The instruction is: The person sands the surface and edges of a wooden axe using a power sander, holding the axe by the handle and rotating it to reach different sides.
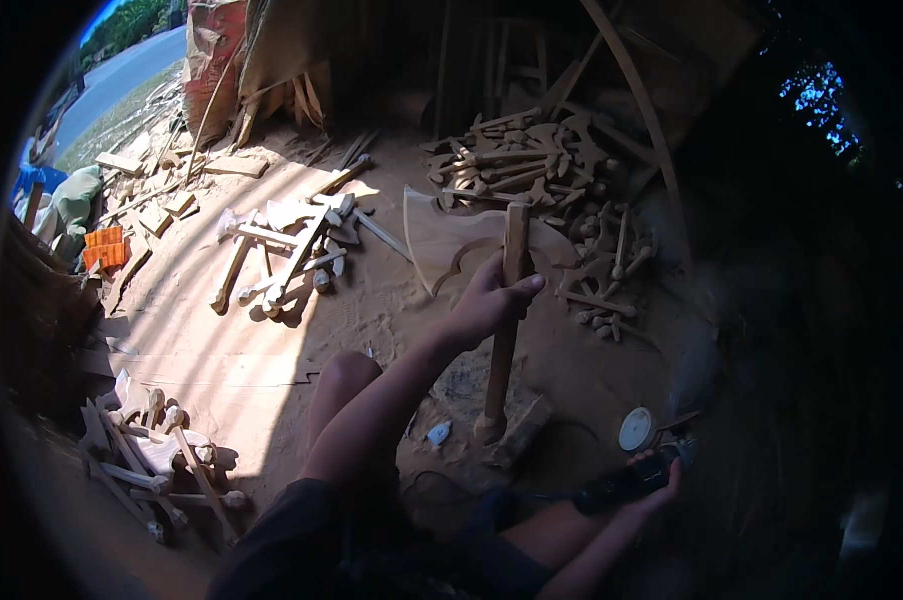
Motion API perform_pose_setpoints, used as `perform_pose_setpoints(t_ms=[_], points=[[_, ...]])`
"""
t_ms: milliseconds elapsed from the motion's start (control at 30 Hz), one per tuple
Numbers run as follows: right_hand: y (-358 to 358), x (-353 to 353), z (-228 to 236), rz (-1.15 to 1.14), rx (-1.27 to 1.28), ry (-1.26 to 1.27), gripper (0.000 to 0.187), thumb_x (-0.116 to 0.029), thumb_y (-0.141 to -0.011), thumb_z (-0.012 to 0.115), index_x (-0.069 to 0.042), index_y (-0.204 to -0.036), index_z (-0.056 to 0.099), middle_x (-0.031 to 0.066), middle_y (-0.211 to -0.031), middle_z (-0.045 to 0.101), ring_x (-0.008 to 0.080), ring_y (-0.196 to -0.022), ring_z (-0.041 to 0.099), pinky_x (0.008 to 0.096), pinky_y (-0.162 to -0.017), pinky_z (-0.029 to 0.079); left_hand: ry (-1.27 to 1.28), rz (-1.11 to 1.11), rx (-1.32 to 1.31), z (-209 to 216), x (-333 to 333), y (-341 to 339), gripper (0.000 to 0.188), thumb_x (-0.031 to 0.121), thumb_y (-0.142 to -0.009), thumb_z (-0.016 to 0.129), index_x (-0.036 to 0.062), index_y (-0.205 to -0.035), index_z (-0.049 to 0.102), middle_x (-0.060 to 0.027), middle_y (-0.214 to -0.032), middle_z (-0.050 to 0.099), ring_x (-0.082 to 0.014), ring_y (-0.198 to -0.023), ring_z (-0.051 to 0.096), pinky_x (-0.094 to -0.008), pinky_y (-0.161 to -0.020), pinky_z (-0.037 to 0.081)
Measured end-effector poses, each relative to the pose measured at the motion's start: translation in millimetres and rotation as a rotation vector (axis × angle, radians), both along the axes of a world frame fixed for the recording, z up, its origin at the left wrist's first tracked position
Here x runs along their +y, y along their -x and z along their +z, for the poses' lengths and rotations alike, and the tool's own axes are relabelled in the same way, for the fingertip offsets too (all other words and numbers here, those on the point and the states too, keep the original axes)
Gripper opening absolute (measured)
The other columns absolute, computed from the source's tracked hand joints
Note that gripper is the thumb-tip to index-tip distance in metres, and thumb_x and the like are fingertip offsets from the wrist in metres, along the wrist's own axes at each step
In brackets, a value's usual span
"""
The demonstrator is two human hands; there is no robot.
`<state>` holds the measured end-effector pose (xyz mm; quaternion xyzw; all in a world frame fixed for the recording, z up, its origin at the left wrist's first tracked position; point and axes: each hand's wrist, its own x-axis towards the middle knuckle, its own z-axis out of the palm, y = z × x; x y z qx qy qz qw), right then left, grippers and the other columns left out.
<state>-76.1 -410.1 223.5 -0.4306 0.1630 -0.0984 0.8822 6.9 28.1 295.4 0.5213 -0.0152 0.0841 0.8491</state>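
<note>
A pale wooden axe (440,240) stands nearly upright in front of me, its wide blade pointing left and a curved part reaching right. My left hand (487,305) is closed round its handle just below the head. The handle's knobbed lower end is down beside a wooden block (524,430). Low on the right, my right hand (664,492) grips the dark body of an angle grinder (622,485). A round pale disc (637,429) sits at the grinder's front, apart from the axe. Shadow hides part of the right fingers.
Piles of similar wooden axes lie on the dusty floor: one in sunlight (297,240), one at far right (532,160), one at lower left (162,460). Wood scraps (157,215) and an orange block (106,248) are at left. A cord (437,480) runs near my legs.
</note>
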Motion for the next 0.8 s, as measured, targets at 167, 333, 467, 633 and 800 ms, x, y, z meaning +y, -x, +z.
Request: perform_pose_setpoints(t_ms=[167,333,467,633,800], points=[[3.1,2.3,5.8,-0.057,-0.042,0.102,0.049,-0.049,-0.099,0.06,-0.001,-0.109,0.064,0.0094,-0.091,0.067,0.0228,-0.077,0.064,0.0351,-0.07,0.053,-0.747,0.034,-0.026,3.0,10.0,0.8,0.033,0.02,-0.101,0.071,0.003,-0.125,0.056,-0.0154,-0.106,0.067,-0.0299,-0.1,0.067,-0.0464,-0.086,0.054],[8.4,9.6,3.3,-0.067,-0.019,0.172,0.053,-0.053,-0.098,0.061,-0.001,-0.104,0.065,0.0091,-0.088,0.066,0.0219,-0.077,0.065,0.0353,-0.07,0.054,-1.224,0.102,-0.179,-33.4,44.0,-1.2,0.026,0.011,-0.094,0.068,0.0066,-0.12,0.071,-0.0212,-0.118,0.069,-0.0413,-0.115,0.066,-0.0536,-0.092,0.053],[3.1,-6.5,-6.1,-0.054,-0.01,0.183,0.051,-0.054,-0.099,0.06,-0.003,-0.1,0.065,0.0082,-0.085,0.065,0.0218,-0.075,0.064,0.0354,-0.068,0.054,-1.522,-0.026,-0.116,-33.8,61.6,8.5,0.029,0.011,-0.092,0.069,0.011,-0.12,0.074,-0.0169,-0.113,0.072,-0.0348,-0.111,0.071,-0.0488,-0.091,0.057],[2.1,-11.1,-1.1,-0.115,0.047,0.194,0.048,-0.054,-0.097,0.061,-0.006,-0.098,0.065,0.0081,-0.084,0.065,0.0227,-0.071,0.063,0.0348,-0.063,0.053,-1.724,-0.377,0.169,-83.0,121.7,-16.1,0.037,0.011,-0.083,0.07,0.015,-0.119,0.076,-0.0133,-0.106,0.077,-0.0319,-0.1,0.076,-0.0473,-0.08,0.06],[8.1,25.2,-2.1,-0.11,0.074,0.317,0.047,-0.052,-0.096,0.064,-0.005,-0.1,0.065,0.0093,-0.086,0.065,0.0223,-0.074,0.065,0.0346,-0.063,0.054,-1.822,0.485,0.544,-120.9,341.6,-16.3,0.034,0.02,-0.09,0.074,0.0166,-0.124,0.074,-0.0125,-0.097,0.078,-0.0287,-0.095,0.077,-0.0483,-0.075,0.061]])
